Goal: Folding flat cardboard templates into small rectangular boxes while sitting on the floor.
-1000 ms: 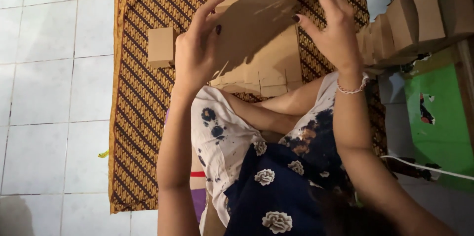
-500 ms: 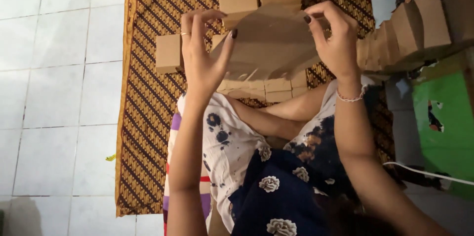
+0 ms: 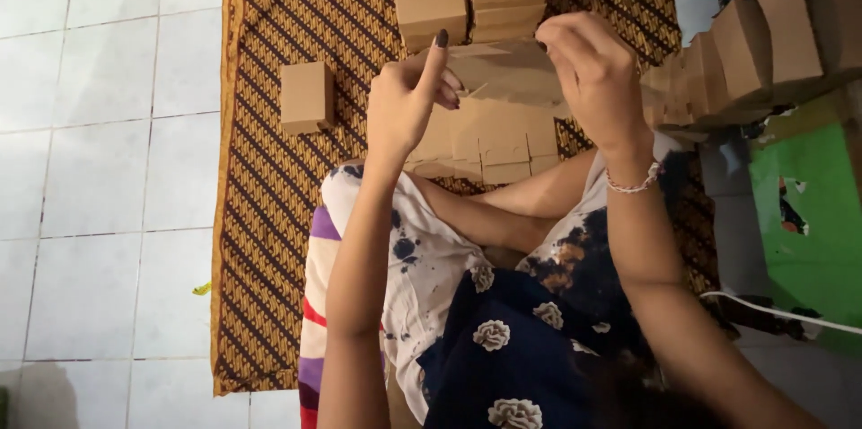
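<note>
Both the left hand (image 3: 409, 106) and the right hand (image 3: 588, 74) pinched a plain brown, half-folded cardboard box blank (image 3: 503, 74), its flaps creased and bent.

White tiled floor (image 3: 99, 168) with grey grout, a brown patterned batik mat (image 3: 269, 177) spread over it. Off to the right there's a green surface (image 3: 808, 240), maybe another mat, hard to tell. Light's dimmish.

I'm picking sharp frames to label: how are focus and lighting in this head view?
Head view: left hand and right hand slightly motion-soft on the cardboard piece; the folded box on the patterned cloth is crisper; light is soft and even, no glare on the floor tiles.
</note>
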